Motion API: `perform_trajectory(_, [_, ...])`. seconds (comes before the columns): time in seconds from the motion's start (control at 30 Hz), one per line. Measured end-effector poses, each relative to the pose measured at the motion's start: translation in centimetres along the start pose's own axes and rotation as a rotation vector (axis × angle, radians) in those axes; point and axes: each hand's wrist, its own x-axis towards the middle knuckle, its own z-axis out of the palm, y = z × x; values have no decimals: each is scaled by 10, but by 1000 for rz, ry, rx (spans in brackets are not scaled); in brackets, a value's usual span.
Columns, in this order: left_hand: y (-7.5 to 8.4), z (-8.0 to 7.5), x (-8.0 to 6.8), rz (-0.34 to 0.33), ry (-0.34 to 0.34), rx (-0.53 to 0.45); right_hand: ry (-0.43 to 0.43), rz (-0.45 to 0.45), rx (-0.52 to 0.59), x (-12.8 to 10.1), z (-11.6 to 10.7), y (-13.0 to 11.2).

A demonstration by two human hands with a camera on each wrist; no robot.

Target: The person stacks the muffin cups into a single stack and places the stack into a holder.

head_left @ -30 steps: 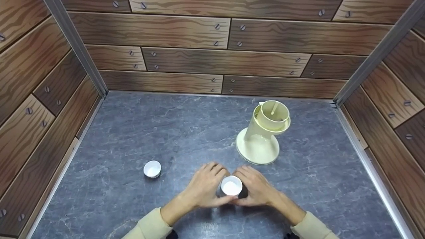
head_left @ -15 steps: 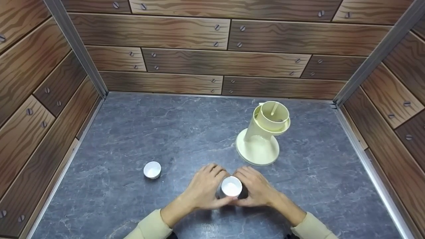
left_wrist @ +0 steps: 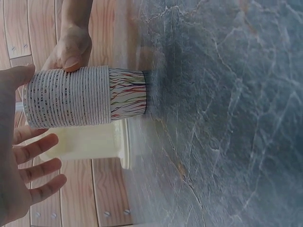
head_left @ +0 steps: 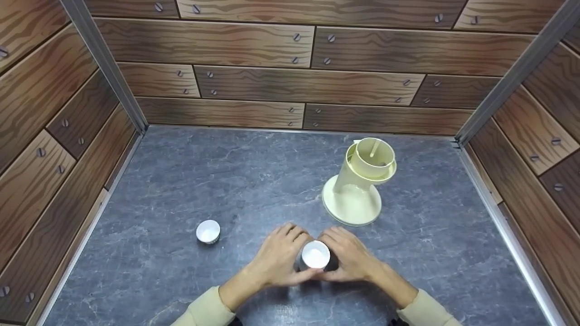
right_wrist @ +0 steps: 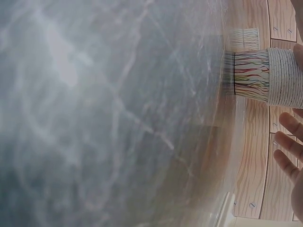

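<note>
A stack of nested paper cups [left_wrist: 71, 97] stands upright on the table, white inside, with thin coloured lines on the lowest cup [right_wrist: 251, 75]. My left hand [head_left: 283, 256] holds the stack from the left between thumb and index finger; its other fingers are spread in the left wrist view. From the right, my right hand [head_left: 346, 253] holds the same stack, its thumb [left_wrist: 72, 62] against the cups' side. The head view looks into the white top cup [head_left: 316, 255] between both hands. A single paper cup [head_left: 208, 232] stands upright to the left, apart from the hands.
A cream-yellow stand [head_left: 353, 199] with a round base and a cylindrical holder [head_left: 374, 158] at its top is beyond my right hand. Wood-patterned walls [head_left: 253, 86] with metal edge strips enclose the dark marbled table [head_left: 217, 176] at the back and sides.
</note>
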Motion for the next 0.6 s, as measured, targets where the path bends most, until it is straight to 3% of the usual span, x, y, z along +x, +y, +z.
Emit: perform_trajectory(0.6, [-5,-6,-1,31,-16,-1,-10,26,30,0,-2,-1])
